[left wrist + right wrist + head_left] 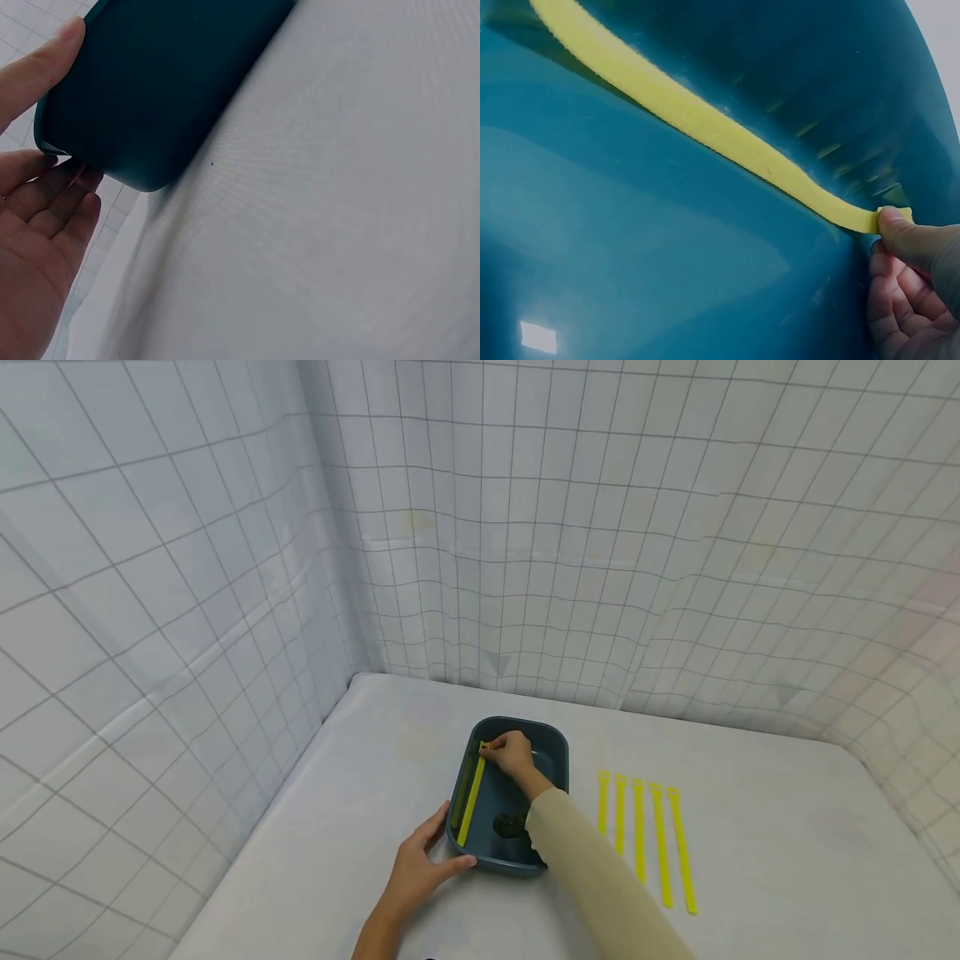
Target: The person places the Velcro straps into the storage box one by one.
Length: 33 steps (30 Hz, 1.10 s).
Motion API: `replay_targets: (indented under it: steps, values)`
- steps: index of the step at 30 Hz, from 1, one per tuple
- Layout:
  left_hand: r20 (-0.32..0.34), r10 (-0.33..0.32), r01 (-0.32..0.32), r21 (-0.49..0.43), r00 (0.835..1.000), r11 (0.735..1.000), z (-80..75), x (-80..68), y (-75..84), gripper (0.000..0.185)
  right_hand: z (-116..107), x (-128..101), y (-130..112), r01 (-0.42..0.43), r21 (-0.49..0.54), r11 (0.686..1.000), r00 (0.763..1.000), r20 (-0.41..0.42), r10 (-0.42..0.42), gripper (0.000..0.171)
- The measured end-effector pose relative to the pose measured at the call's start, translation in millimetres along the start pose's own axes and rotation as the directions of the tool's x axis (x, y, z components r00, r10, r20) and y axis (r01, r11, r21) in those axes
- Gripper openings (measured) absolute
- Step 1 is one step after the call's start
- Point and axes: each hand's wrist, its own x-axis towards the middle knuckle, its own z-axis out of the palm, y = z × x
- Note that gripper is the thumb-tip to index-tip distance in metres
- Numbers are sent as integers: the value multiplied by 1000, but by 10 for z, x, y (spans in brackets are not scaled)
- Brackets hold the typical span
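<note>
A dark teal plastic tub point(491, 797) with rounded corners sits on the white-covered table. My left hand point(416, 860) grips its near left corner, thumb on the front rim and fingers along the left side; the left wrist view shows the thumb on the tub's outer wall point(165, 82). Inside the tub, a yellow fabric strap point(471, 802) lies lengthwise near the left wall. My right hand point(513, 753) pinches the strap's far, wider end between thumb and fingers. In the right wrist view the strap point(727, 139) bows slightly along the wall.
Several more yellow straps point(639, 827) lie side by side on the table to the right of the tub, partly behind my right sleeve point(592, 877). A dark shape point(508, 825) shows in the tub near the sleeve. White gridded curtains point(525, 527) enclose the table.
</note>
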Motion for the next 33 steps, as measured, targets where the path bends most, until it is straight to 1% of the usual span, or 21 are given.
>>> replay_targets:
  steps: [8,15,17,23,27,28,30,33]
  values:
    - [4,-6,6,4,1000,1000,0,3,-4,85,-14,-19,-32,-13,-14,1000,999,-32,12,18]
    - [10,-12,12,-1,1000,1000,-3,-1,-17,85,-7,-44,-42,-15,-73,997,996,-91,8,17]
    - [10,-4,5,-6,1000,1000,-5,-5,-14,85,9,-43,-33,-13,-79,997,995,-101,5,21]
    - [13,12,-12,-9,1000,1000,9,-20,4,84,44,-39,21,-4,-57,998,995,-104,-2,44]
    - [7,17,-17,6,1000,1000,4,-22,19,83,37,-21,23,-6,-35,999,995,-95,3,51]
    - [4,9,-9,8,1000,1000,2,-22,25,84,31,-17,17,-14,-28,1000,996,-87,11,51]
    - [2,3,-3,18,1000,1000,-9,-23,35,84,15,-15,-4,-29,-28,999,997,-72,27,46]
    - [-3,-18,18,23,1000,1000,-23,-22,50,85,-33,-13,-54,-44,-50,998,998,-46,42,29]
